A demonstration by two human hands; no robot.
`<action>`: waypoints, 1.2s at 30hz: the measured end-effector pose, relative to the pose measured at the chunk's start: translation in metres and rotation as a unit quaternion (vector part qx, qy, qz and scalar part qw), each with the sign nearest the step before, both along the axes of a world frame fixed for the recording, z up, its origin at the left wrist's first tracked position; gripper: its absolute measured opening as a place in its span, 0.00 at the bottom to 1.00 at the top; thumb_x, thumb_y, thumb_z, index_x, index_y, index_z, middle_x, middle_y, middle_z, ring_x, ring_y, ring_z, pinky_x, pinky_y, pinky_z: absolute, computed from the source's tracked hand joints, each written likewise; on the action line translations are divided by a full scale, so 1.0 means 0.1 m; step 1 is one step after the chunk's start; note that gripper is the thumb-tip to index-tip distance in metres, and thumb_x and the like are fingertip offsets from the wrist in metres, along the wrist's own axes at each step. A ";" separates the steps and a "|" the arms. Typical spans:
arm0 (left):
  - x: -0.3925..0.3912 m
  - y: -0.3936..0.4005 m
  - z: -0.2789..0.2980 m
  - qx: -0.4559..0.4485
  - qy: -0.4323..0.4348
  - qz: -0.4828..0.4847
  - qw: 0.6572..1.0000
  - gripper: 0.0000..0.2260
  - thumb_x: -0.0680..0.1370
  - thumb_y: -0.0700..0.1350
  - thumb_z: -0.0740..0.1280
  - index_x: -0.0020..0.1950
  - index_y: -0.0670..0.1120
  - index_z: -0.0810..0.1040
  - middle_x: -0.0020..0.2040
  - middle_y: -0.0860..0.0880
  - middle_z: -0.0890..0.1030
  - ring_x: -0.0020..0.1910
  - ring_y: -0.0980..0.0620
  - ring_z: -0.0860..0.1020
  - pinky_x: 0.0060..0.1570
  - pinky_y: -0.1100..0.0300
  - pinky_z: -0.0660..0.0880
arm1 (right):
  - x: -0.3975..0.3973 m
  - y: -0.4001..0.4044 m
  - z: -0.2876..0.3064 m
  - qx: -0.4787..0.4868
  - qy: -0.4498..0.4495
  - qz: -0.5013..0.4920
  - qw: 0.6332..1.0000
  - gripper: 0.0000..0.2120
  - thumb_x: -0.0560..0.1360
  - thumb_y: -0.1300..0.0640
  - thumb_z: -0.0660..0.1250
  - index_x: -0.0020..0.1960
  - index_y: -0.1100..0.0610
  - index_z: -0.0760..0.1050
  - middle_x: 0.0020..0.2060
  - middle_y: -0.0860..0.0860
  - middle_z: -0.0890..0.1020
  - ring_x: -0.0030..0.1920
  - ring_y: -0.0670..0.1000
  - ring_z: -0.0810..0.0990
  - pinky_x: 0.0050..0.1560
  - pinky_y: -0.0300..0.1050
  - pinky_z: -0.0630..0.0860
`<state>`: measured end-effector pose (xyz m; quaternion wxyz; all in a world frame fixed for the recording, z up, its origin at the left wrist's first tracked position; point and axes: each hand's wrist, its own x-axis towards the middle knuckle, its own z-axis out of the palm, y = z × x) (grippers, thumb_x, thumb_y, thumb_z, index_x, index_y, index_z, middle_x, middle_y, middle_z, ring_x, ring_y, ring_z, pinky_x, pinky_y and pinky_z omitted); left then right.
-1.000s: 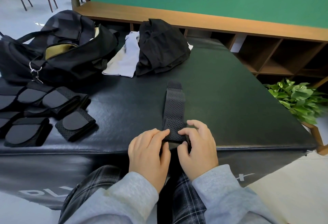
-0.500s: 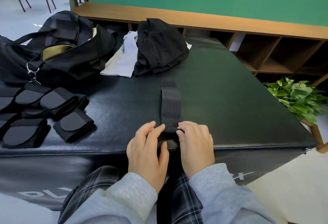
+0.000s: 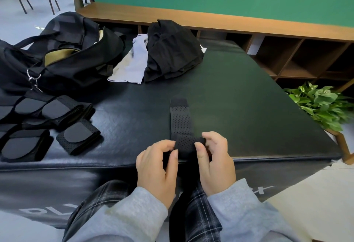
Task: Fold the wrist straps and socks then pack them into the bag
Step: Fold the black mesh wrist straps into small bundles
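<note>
We are now rolling the strap (image 3: pixel 181 119) at the mat's (image 3: pixel 249 107) near edge: its near end, flat a moment ago, is turned over into a fold. Left hand (image 3: pixel 157 162) and right hand (image 3: pixel 214 157) are pinching that fold, so folding is advancing; the bag (image 3: pixel 63 63) is waiting at far left.

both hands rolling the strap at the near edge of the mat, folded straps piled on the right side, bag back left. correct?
Not quite. The folded straps lie on the left side of the mat, as the head view shows. Both hands, left and right, roll the strap; bag back left.
</note>
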<state>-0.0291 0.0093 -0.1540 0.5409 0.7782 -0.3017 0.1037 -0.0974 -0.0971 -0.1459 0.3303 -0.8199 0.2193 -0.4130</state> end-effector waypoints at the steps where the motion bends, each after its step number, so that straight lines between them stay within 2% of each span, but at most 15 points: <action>1: -0.01 0.00 0.01 -0.008 0.023 -0.001 1.000 0.05 0.74 0.52 0.62 0.45 0.62 0.68 0.44 0.66 0.73 0.55 0.68 0.68 0.49 0.66 0.64 | 0.00 0.00 0.00 0.021 -0.004 0.006 1.000 0.07 0.75 0.51 0.62 0.51 0.43 0.67 0.43 0.36 0.74 0.49 0.41 0.76 0.46 0.31 0.72; 3: -0.01 0.00 0.02 -0.014 0.041 -0.002 0.999 0.06 0.73 0.50 0.63 0.43 0.61 0.67 0.43 0.64 0.73 0.51 0.59 0.71 0.49 0.65 0.65 | 0.03 -0.02 -0.01 0.030 -0.003 0.015 0.999 0.08 0.74 0.52 0.63 0.48 0.41 0.66 0.44 0.38 0.75 0.47 0.38 0.76 0.47 0.28 0.71; 4: -0.01 0.01 0.03 -0.008 0.030 -0.002 1.000 0.05 0.73 0.51 0.62 0.42 0.60 0.67 0.42 0.64 0.73 0.50 0.59 0.71 0.49 0.63 0.66 | 0.04 -0.04 -0.02 -0.003 0.001 0.014 1.000 0.07 0.75 0.53 0.63 0.48 0.41 0.68 0.45 0.38 0.75 0.46 0.38 0.75 0.48 0.27 0.70; 5: 0.00 0.01 0.03 0.005 0.010 -0.001 1.000 0.04 0.74 0.52 0.62 0.42 0.59 0.67 0.41 0.64 0.72 0.49 0.61 0.71 0.48 0.62 0.67 | 0.06 -0.05 -0.04 -0.042 0.007 0.015 0.999 0.05 0.75 0.53 0.62 0.50 0.44 0.69 0.46 0.40 0.75 0.46 0.38 0.73 0.49 0.28 0.69; 7: 0.02 0.00 0.02 0.040 -0.041 0.003 0.998 0.02 0.74 0.53 0.59 0.46 0.59 0.68 0.40 0.67 0.70 0.49 0.70 0.68 0.48 0.64 0.65 | 0.08 -0.07 -0.09 -0.090 0.021 0.012 0.996 0.09 0.75 0.54 0.60 0.54 0.51 0.72 0.48 0.45 0.77 0.48 0.40 0.71 0.50 0.32 0.69; 9: 0.04 -0.02 0.01 0.061 -0.075 0.001 0.995 0.06 0.73 0.53 0.59 0.50 0.58 0.68 0.42 0.67 0.70 0.46 0.68 0.68 0.49 0.66 0.62 | 0.09 -0.08 -0.12 -0.096 0.037 0.007 0.995 0.13 0.74 0.53 0.61 0.55 0.56 0.74 0.49 0.48 0.79 0.50 0.43 0.71 0.51 0.33 0.68; 12: 0.04 -0.03 -0.04 0.070 -0.095 0.007 0.993 0.11 0.72 0.53 0.60 0.53 0.54 0.69 0.49 0.62 0.71 0.52 0.59 0.70 0.53 0.66 0.58 | 0.08 -0.05 -0.08 -0.106 0.056 0.004 0.993 0.19 0.71 0.52 0.61 0.59 0.58 0.74 0.51 0.49 0.79 0.51 0.46 0.72 0.55 0.34 0.67; 15: 0.03 -0.04 -0.08 0.082 -0.107 0.025 0.991 0.14 0.71 0.53 0.60 0.55 0.53 0.70 0.55 0.59 0.69 0.61 0.54 0.67 0.56 0.65 0.56 | 0.08 -0.03 -0.07 -0.120 0.089 0.010 0.989 0.24 0.69 0.52 0.60 0.64 0.56 0.71 0.53 0.49 0.78 0.53 0.47 0.72 0.56 0.38 0.67; 18: 0.02 -0.05 -0.09 0.093 -0.124 0.035 0.987 0.14 0.71 0.52 0.59 0.56 0.52 0.70 0.56 0.56 0.72 0.62 0.52 0.67 0.58 0.58 0.60 | 0.08 -0.02 -0.06 -0.121 0.112 0.009 0.986 0.28 0.67 0.53 0.57 0.66 0.57 0.71 0.55 0.49 0.78 0.55 0.47 0.71 0.57 0.39 0.66; 22: 0.03 -0.04 -0.08 0.092 -0.113 0.039 0.989 0.16 0.72 0.48 0.57 0.58 0.51 0.70 0.55 0.51 0.76 0.60 0.52 0.68 0.54 0.52 0.66 | 0.09 -0.04 -0.07 -0.129 0.112 0.001 0.985 0.26 0.67 0.55 0.57 0.65 0.57 0.72 0.53 0.50 0.79 0.52 0.48 0.71 0.56 0.39 0.66; 31: 0.03 -0.05 -0.09 0.085 -0.109 0.043 0.990 0.18 0.70 0.44 0.55 0.60 0.50 0.69 0.54 0.49 0.77 0.58 0.51 0.68 0.53 0.51 0.67 | 0.09 -0.05 -0.07 -0.131 0.093 0.007 0.987 0.24 0.68 0.58 0.56 0.63 0.56 0.73 0.51 0.50 0.79 0.50 0.47 0.72 0.54 0.36 0.66; 36: 0.04 -0.03 -0.08 0.073 -0.104 0.039 0.991 0.16 0.70 0.45 0.56 0.58 0.50 0.69 0.51 0.49 0.77 0.56 0.51 0.68 0.52 0.51 0.67 | 0.09 -0.07 -0.08 -0.127 0.087 0.010 0.988 0.23 0.69 0.58 0.56 0.62 0.57 0.76 0.50 0.50 0.80 0.49 0.47 0.72 0.53 0.35 0.66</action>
